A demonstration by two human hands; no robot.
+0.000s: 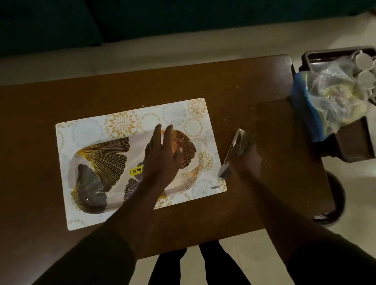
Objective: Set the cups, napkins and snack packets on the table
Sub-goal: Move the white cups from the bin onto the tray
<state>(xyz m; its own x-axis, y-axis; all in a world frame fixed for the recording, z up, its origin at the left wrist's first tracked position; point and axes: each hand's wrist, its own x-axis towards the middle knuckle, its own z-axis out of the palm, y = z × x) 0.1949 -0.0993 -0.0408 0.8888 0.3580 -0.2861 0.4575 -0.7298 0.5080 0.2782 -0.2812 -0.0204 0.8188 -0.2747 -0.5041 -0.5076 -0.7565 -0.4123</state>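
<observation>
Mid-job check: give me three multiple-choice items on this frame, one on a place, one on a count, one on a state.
1. Where are the cups?
A. on the placemat
B. in the bin right of the table
C. on the floor

2. How many cups show?
A. one
B. at least four
C. none

3. What is the right hand doing?
A. holding a flat packet
B. resting open
C. lifting a cup

B: they stand in the bin.
B: four white rounds are visible.
A: its fingers close on the packet.

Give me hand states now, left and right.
Left hand: open, fingers spread over the tray, holding nothing.
Right hand: closed on a thin flat packet, contents unclear.
</observation>
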